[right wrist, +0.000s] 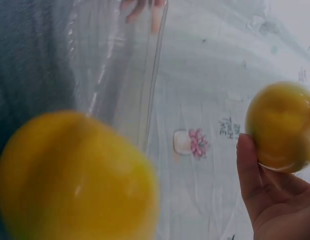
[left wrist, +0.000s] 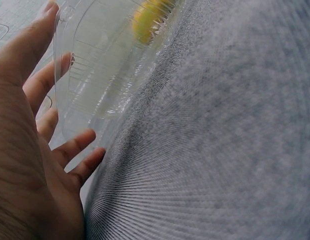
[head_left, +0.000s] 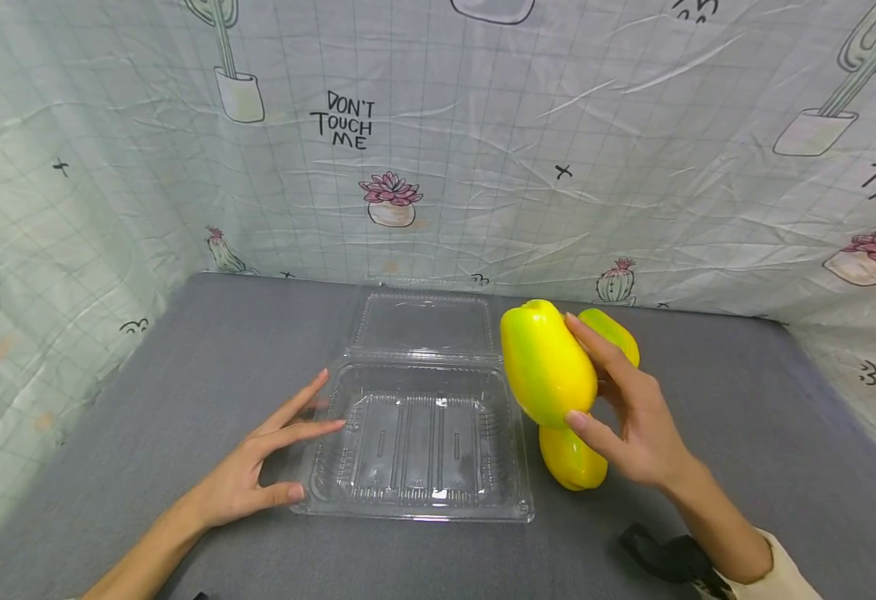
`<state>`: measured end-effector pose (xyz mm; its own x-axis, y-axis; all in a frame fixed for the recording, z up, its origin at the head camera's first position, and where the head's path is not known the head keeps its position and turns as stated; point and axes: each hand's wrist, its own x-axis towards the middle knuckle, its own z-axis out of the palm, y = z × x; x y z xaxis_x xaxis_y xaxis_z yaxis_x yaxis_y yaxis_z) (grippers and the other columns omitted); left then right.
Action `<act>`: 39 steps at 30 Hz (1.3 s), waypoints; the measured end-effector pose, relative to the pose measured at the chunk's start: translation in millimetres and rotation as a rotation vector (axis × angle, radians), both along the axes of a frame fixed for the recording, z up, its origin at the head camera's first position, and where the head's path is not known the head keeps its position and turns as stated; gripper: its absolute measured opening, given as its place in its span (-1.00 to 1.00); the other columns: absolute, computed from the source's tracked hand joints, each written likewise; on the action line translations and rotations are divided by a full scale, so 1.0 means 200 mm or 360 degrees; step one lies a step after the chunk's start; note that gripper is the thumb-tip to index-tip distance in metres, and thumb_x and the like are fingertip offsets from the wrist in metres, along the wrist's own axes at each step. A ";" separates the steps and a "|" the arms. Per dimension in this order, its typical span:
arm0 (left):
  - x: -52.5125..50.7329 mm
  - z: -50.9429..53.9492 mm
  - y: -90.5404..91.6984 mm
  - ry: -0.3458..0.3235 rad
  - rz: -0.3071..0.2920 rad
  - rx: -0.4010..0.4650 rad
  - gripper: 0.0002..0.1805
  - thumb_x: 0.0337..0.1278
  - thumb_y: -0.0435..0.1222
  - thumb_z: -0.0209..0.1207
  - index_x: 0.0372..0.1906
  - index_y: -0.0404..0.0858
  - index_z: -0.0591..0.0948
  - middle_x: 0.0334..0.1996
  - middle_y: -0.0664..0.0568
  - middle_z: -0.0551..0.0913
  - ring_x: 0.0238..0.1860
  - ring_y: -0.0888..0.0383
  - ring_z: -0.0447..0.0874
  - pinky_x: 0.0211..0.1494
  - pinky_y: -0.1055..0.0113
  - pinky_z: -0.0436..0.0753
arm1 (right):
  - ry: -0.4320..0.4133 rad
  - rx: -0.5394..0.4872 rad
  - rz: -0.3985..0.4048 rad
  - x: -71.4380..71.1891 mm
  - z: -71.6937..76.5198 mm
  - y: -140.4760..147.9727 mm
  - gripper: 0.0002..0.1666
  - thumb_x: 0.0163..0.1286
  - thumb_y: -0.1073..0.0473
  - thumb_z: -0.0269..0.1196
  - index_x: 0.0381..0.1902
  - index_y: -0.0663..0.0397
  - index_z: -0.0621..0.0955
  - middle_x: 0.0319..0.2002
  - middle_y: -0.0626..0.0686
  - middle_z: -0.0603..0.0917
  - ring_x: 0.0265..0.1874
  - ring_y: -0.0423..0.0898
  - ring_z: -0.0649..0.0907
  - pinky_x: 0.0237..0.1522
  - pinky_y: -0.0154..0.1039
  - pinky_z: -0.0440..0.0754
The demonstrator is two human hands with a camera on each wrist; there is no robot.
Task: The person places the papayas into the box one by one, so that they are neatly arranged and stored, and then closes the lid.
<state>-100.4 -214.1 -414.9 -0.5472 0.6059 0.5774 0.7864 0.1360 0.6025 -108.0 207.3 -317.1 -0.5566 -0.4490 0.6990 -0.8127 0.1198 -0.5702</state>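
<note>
My right hand (head_left: 643,425) grips a yellow-green papaya-like fruit (head_left: 546,362), holding it up beside the right edge of a clear plastic container (head_left: 438,508). In the right wrist view the held fruit (right wrist: 281,127) rests between the thumb and fingers of that hand (right wrist: 285,212). My left hand (head_left: 246,471) has its fingers spread and touches the container's left rim. The left wrist view shows that hand (left wrist: 35,150) at the side of the container (left wrist: 95,65). The container's lid (head_left: 422,325) is folded back, and its tray holds nothing.
A second yellow fruit (head_left: 574,462) lies right of the container, large and near in the right wrist view. Another fruit (head_left: 621,335) lies behind my right hand. A dark object (head_left: 658,554) is by my right wrist. A printed curtain (head_left: 483,167) hangs behind the grey table (head_left: 257,333).
</note>
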 end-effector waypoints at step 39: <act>-0.02 -0.01 -0.01 -0.0044 -0.0012 -0.0015 -0.35 0.07 -0.11 0.27 0.25 -0.37 0.47 0.42 -0.46 -0.06 0.20 -0.13 0.38 0.26 0.29 0.27 | -0.0138 0.0313 0.0166 -0.14 -0.02 -0.43 -0.01 0.24 0.13 0.35 0.50 0.05 0.08 0.39 0.08 0.29 0.01 -0.05 0.54 -0.14 -0.21 0.64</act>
